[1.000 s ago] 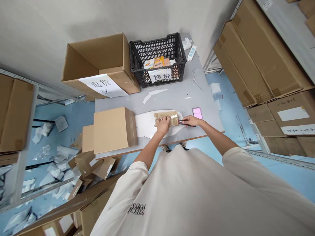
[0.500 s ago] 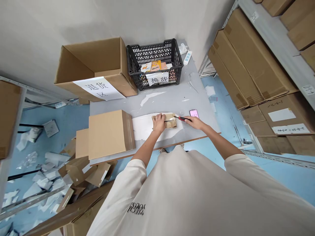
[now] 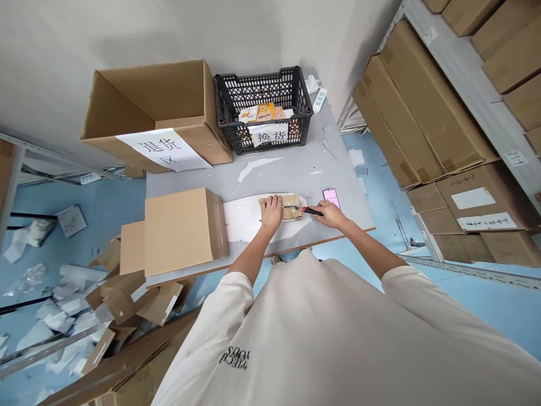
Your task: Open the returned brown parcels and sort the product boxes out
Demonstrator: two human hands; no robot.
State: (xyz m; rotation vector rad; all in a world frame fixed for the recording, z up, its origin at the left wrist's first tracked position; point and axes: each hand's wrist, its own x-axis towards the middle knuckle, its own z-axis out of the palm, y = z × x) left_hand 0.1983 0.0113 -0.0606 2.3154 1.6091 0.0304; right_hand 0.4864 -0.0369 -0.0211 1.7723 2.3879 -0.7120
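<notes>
Pointing left toward parcel (image 3: 291, 202), right hand's (image 3: 330, 215) knife (image 3: 311, 211).

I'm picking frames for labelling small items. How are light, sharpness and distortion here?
Head view: soft, even light, faint shadows, no glare; the wide lens bows the shelving at right and the edge of the table; left hand, right hand, cutter and small parcel are sharp but tiny; the phone screen glows pink, unreadable.

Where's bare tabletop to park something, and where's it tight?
Free: the grey table strip between black crate and small parcel; a smaller patch between crate and phone. Crowded: left side, filled by open carton and closed carton; near edge, where left hand pins the parcel and right hand holds the cutter.
</notes>
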